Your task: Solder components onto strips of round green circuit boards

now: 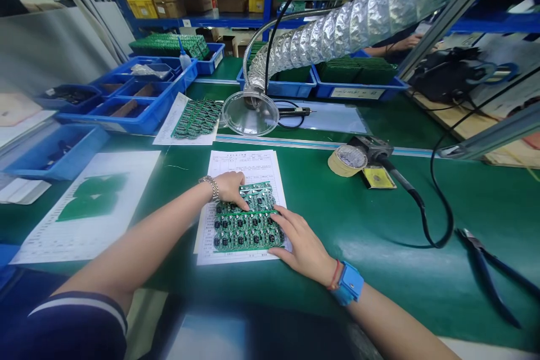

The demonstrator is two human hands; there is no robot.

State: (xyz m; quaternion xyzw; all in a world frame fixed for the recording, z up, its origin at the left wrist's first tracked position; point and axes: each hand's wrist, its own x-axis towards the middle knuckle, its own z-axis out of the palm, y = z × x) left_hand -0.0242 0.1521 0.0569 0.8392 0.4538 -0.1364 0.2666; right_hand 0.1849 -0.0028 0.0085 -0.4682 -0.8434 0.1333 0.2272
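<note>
Green circuit boards (247, 230) with black round parts lie on printed sheets (253, 160) at the middle of the green table. My left hand (231, 187), a metal watch at its wrist, rests on their upper left part, thumb reaching over the boards. At their right edge is my right hand (301, 242), wearing a blue wrist strap (349, 283); its thumb and fingers are spread and touch the edge. More boards (197, 119) lie on paper behind, beside a round clear hood (250, 113).
Blue bins (130, 115) stand at the back left, and board-filled bins (358, 90) at the back. A soldering iron holder (371, 149), tape roll (347, 160) and cable are at the right, with pliers (476, 247) nearer. A silver duct (337, 31) hangs overhead. Another person's hand (407, 44) shows behind.
</note>
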